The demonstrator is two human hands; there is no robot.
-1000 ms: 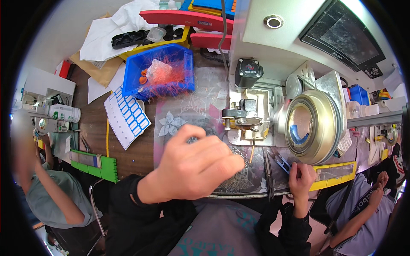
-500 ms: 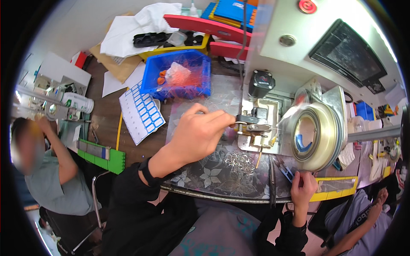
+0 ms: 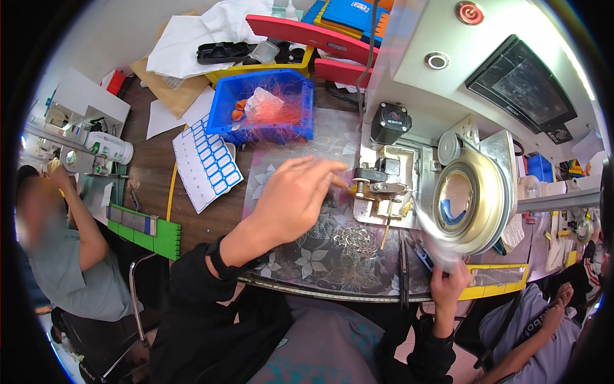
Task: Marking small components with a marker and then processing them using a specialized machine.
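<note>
My left hand [image 3: 293,200] hovers at the left side of a small metal clamp mechanism [image 3: 384,187], its fingers stretched toward a spring-loaded post and slightly apart. Nothing shows between them. Right of the mechanism stands a large spool of pale line [image 3: 483,201]. A blurred pale shape [image 3: 442,251] lies across the spool's lower left rim. Just below it my right hand [image 3: 450,281] is closed, fingertips pinched; whatever they hold is hidden. Tweezers [image 3: 421,254] lie beside that hand. A pile of small metal rings [image 3: 356,242] rests on the table below the mechanism.
A blue bin [image 3: 224,131] with orange-red fibres stands at the back left, beside a blue-bordered label sheet [image 3: 208,165]. A white machine housing with a dark screen [image 3: 521,86] rises at the right. A yellow rack [image 3: 495,281] borders the table's front. Two other people sit either side.
My left fingertips have drawn back slightly from the clamp and parted. The blurred pale shape has gone from the spool's upper left to its lower left. My right hand stays near the same spot.
</note>
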